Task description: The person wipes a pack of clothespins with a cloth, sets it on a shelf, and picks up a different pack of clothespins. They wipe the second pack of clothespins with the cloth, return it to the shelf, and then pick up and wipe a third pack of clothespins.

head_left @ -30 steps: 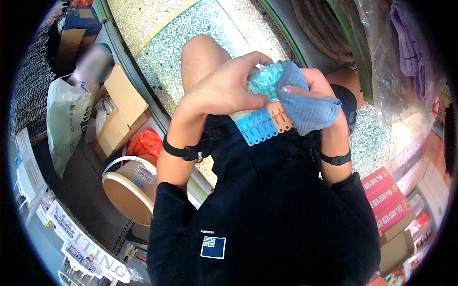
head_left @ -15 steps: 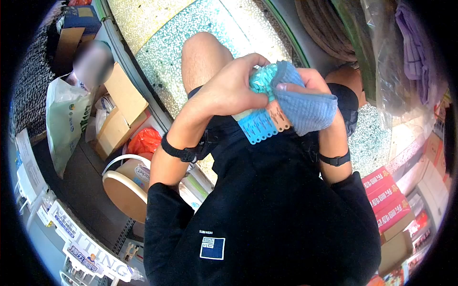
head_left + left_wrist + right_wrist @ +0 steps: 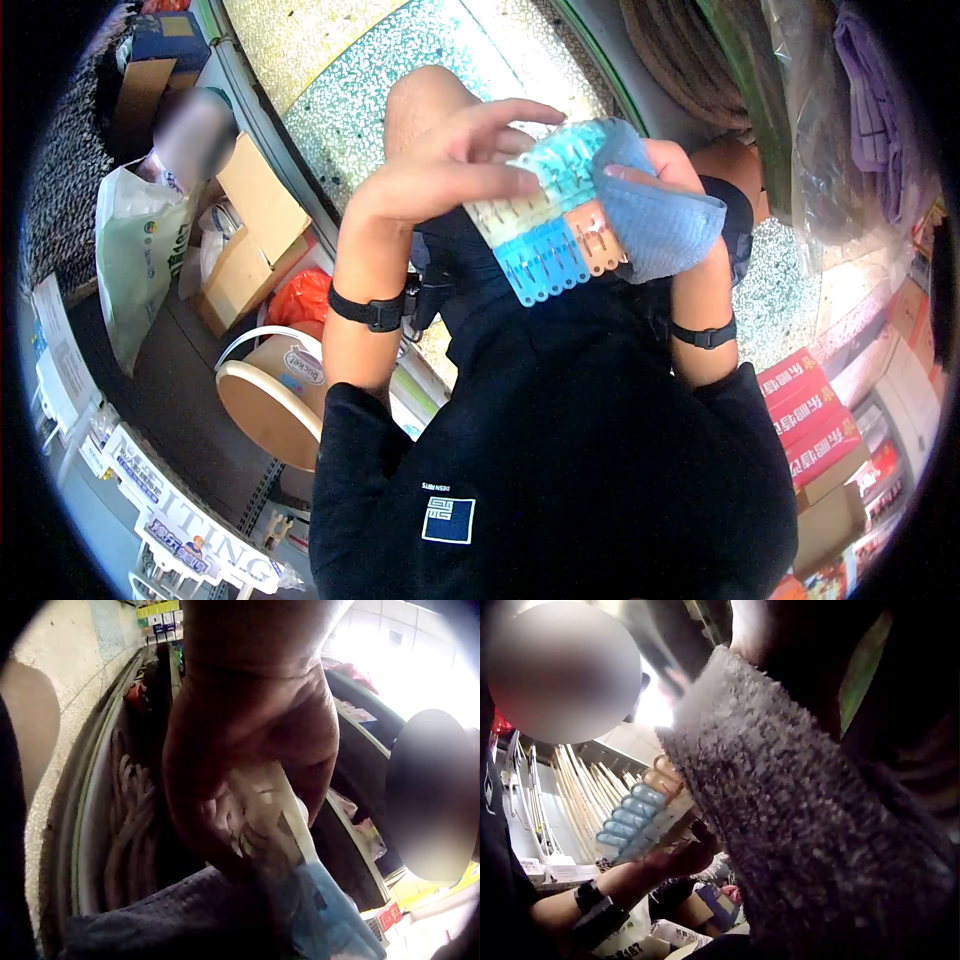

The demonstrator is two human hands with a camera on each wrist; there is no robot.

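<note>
Above the lap in the head view is a clear-wrapped pack of clothes pegs, with teal, cream, blue and orange rows. My left hand has its thumb over the cream pegs and its index finger stretched along the top. In the left wrist view the pack sits between that thumb and fingers. My right hand grips a blue ribbed cloth, thumb on top, at the pack's right side. The cloth fills much of the right wrist view and hides the right fingers; blue pegs show beyond it.
To the left, a beige bucket, a red plastic bag, an opened cardboard box and a pale carrier bag stand on a shelf. Red boxes are stacked at right, below plastic-wrapped purple towels.
My left hand has shifted left and its fingers have spread, uncovering more of the teal and cream pegs. The cloth in my right hand has moved slightly right.
</note>
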